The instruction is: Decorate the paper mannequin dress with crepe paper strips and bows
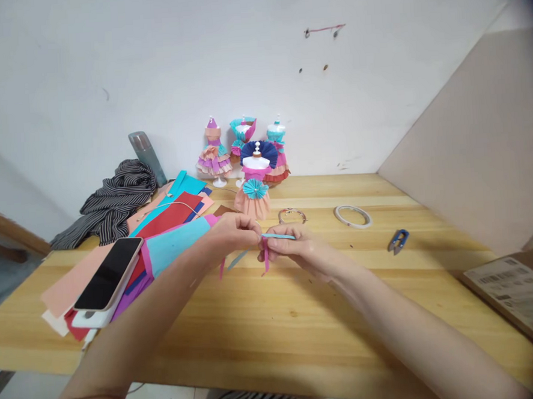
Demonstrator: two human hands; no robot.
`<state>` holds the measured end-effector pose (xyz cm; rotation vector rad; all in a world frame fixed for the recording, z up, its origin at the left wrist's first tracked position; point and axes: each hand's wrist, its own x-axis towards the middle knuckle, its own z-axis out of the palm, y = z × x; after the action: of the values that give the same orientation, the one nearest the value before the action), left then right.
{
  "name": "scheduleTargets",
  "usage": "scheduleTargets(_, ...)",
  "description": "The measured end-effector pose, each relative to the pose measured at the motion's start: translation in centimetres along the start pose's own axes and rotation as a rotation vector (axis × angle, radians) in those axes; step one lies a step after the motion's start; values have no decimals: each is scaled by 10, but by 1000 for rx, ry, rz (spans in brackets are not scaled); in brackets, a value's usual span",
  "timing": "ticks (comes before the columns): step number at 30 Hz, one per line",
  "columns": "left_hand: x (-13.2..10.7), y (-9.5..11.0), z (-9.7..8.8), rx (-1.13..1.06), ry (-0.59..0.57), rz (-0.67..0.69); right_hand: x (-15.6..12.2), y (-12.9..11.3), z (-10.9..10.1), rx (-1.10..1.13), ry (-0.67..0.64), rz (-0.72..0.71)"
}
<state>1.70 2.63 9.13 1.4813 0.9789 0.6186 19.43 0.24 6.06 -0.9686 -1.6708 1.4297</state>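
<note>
— Left hand [234,228]?
— Closed, fingertips pinched on the left end of a blue strip [278,236] of paper.
— Right hand [299,250]?
— Closed as well, curled under the same blue strip and gripping it against the fingers. Exact thumb contact hidden, so no telling how firmly.
— Lie of the blue strip?
— Long axis sideways, left to right, about level, held just above the table [275,337]. Starting at the left hand's fingertips and running across the top of the right hand's fingers. Touching both hands, with more of its length on the right hand's side.
— Anything else in the grip?
— A pink strip [266,261], hanging straight down from the meeting point of the two hands, nearly square to the blue one. Also a second pink end [222,267] dangling below the left hand.
— Around the hands?
— Just beyond them, small dolls [253,191] in paper dresses. Beyond the right hand, a metal ring [291,215]. Further out to the right of it, well apart, a tape roll [352,216] and snips [398,240]. Left of the left hand, beside the forearm, coloured paper sheets [174,241] with a phone [109,280] lying on top.
</note>
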Motion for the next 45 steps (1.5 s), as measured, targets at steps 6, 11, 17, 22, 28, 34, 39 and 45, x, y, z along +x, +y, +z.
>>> scheduleTargets(6,-1,5,-1,13,37,41,-12,-6,2,-766,560,-620)
scheduleTargets(11,-1,6,3,20,51,51,-8,-2,11,-1011,550,-835)
scheduleTargets(17,1,0,-1,-82,-13,109,-2,6,14,-792,570,-681)
scheduleTargets(22,1,-4,5,-211,23,127,0,8,18,-456,565,-481)
scheduleTargets(28,9,-13,10,-246,178,141,5,11,19,-169,539,-297)
scheduleTargets(34,10,-11,10,-263,208,180,4,13,12,65,419,-213)
scheduleTargets(39,9,-7,11,-271,185,212,7,15,8,257,270,-203)
scheduleTargets(45,10,-4,15,-220,190,169,16,13,16,424,27,-78)
